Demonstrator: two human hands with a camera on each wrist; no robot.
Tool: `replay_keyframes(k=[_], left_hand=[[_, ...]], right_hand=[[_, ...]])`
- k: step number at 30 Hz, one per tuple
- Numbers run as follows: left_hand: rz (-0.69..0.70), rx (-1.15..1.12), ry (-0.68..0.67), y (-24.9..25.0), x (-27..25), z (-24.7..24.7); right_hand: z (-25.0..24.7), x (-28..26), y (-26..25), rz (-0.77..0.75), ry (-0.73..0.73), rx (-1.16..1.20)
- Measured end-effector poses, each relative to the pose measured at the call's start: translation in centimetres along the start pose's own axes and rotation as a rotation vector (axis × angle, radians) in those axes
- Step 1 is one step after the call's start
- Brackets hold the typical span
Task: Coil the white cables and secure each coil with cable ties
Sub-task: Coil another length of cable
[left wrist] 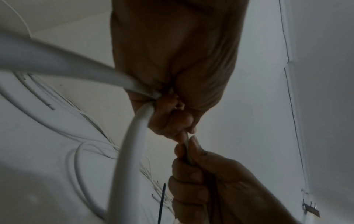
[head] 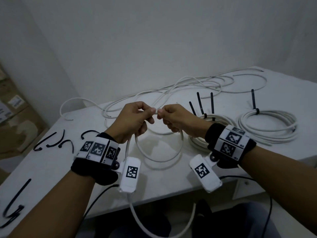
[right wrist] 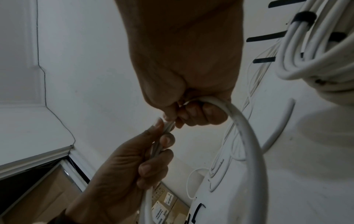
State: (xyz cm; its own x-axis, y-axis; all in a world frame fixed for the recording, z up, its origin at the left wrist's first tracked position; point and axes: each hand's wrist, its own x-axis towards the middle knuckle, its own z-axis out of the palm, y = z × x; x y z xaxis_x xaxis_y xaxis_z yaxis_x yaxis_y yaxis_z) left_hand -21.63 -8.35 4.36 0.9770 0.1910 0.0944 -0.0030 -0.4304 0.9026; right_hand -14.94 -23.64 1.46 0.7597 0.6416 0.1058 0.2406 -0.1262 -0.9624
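Both hands, left hand (head: 132,121) and right hand (head: 178,120), pinch a looping white cable (head: 161,159) above the pale worktop (head: 51,169) by a bare wall (head: 154,40).

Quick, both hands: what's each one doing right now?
Left hand: closed, gripping the white cable.
Right hand: closed, pinching the same cable.

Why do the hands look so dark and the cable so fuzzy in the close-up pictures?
Head view: dim, even light, cables on the table still readable. Left wrist view: the left hand sits dark against the bright wall, and the white cable nearest the lens is blurred. Right wrist view: the right hand is equally shadowed, edges curve from the wide lens.
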Motion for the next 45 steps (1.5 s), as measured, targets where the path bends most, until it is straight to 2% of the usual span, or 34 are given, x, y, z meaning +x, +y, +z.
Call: replay_keyframes(k=[7,10,14,16,18,22,28,29,31,35,40,45], left_hand=[[0.028,-0.021,0.019,-0.9,-0.2,-0.1],[0.058,-0.046,0.115,-0.9,0.1,-0.3],[0.052,-0.240,0.286,-0.7,0.9,-1.5],[0.042,-0.337,0.369,-0.5,1.2,-2.6],[0.034,-0.391,0.411,-0.2,1.6,-3.5],[0.040,-0.453,0.387,0.9,1.7,-3.4],[0.051,-0.509,0.333,2.0,0.7,-3.0],[0.043,-0.513,0.333,2.0,0.5,-3.2],[0.027,-0.518,0.336,1.7,0.1,-4.1],[-0.006,-0.492,0.306,0.5,-0.8,-6.1],[-0.050,-0.495,0.232,-1.0,-2.2,-6.7],[-0.045,-0.477,0.228,-1.1,-2.6,-6.0]], right_hand=[[0.2,-0.2,0.1,0.032,-0.058,-0.014],[0.4,-0.4,0.4,0.026,-0.027,-0.030],[0.7,-1.9,1.6,0.081,-0.024,0.153],[1.1,-2.7,2.3,0.134,-0.075,0.190],[2.1,-3.4,2.8,0.164,-0.128,0.111],[4.5,-3.9,2.7,0.173,-0.299,0.047],[7.2,-4.6,1.2,0.176,-0.613,0.305],[7.4,-4.9,1.2,0.188,-0.647,0.354],[7.4,-5.5,1.0,0.227,-0.620,0.377],[6.3,-7.2,0.7,0.233,-0.463,0.070],[4.5,-8.1,-0.9,0.024,-0.318,-0.664],[3.7,-8.8,-4.2,-0.033,-0.230,-0.992]])
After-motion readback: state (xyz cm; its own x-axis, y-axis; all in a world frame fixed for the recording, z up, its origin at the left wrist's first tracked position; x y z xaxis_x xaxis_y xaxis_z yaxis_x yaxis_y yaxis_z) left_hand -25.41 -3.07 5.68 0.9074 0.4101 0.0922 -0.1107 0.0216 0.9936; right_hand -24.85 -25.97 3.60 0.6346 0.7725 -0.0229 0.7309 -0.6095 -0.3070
